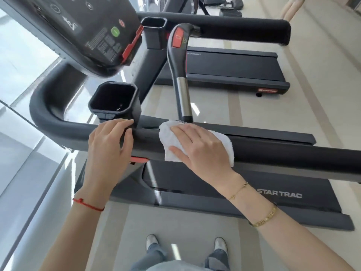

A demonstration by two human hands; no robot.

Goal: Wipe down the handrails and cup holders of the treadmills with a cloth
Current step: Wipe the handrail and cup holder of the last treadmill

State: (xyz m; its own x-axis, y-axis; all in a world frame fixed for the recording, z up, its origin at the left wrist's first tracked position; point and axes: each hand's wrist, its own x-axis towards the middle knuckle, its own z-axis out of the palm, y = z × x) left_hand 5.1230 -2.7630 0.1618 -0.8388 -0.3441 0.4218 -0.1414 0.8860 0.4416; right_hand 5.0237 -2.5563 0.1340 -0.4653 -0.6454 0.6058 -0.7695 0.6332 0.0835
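Part of the white cloth (168, 141) hidden under the right hand (203, 149), screen panel (82, 26) cut off at the top and blurry, small print on it too tiny to read, handrail (293, 155) running off the right edge

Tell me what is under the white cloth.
The white cloth lies draped over the black handrail, pressed down by the right hand. The rail section directly beneath is covered, so its condition cannot be seen.

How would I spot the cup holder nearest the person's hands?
Find the near handrail where the right hand presses a white cloth. Just behind the left hand sits the near cup holder, a black, open-topped box. The other cup holder sits farther back, by the console.
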